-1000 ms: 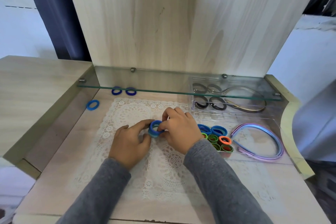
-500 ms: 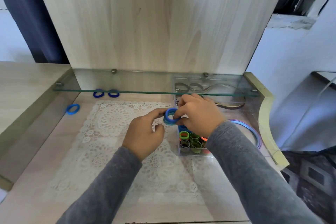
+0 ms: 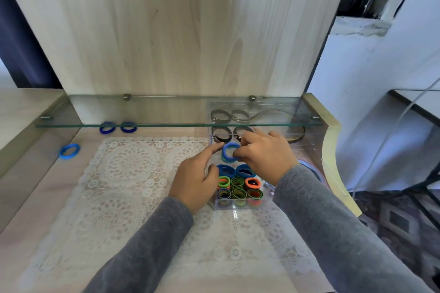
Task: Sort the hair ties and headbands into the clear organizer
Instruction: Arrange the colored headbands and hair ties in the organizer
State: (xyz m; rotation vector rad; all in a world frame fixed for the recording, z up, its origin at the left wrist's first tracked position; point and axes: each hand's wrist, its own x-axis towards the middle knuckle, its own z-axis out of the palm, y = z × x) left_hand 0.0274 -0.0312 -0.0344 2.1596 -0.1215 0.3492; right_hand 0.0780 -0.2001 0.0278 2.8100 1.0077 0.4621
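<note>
The blue elastic hair tie (image 3: 229,152) stood on edge in the air over the clear plastic organizer (image 3: 240,207), above its row of dark blue ties. My right hand (image 3: 264,157) had its grip closed on the tie, fingers curled round its right side. My left hand (image 3: 195,181) had a loose grip that held nothing; its straight index finger touched the tie's left edge. The organizer sat at the right of a white lace doily (image 3: 123,185) on the wooden tabletop (image 3: 35,233). A light blue tie (image 3: 69,150) lay far left.
</note>
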